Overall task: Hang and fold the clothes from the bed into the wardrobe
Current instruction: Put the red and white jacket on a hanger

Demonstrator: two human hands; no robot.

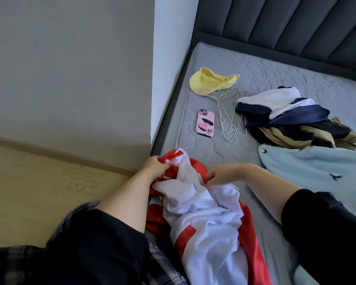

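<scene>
Lower centre of frame: red-and-white jacket [203, 219] lies bunched on the bed [275, 79] edge. Left hand [155, 166] has a closed grip on its red collar; right hand [224, 174] pinches the white lining. Upper right: hangers [232, 112], phone [206, 123], yellow cap [208, 80], heaped clothes [286, 118].

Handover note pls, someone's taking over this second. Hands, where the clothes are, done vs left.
Hands: the left hand grips the red and white jacket at its top edge; the right hand pinches its white lining.
The jacket is bunched at the near edge of the mattress. The hangers lie loose between the phone and the navy and white garment. The tan and black garment and the light blue garment lie to the right.
Done: nothing shows as hung or folded.
Left: all four garments. The wardrobe is out of view.
</scene>
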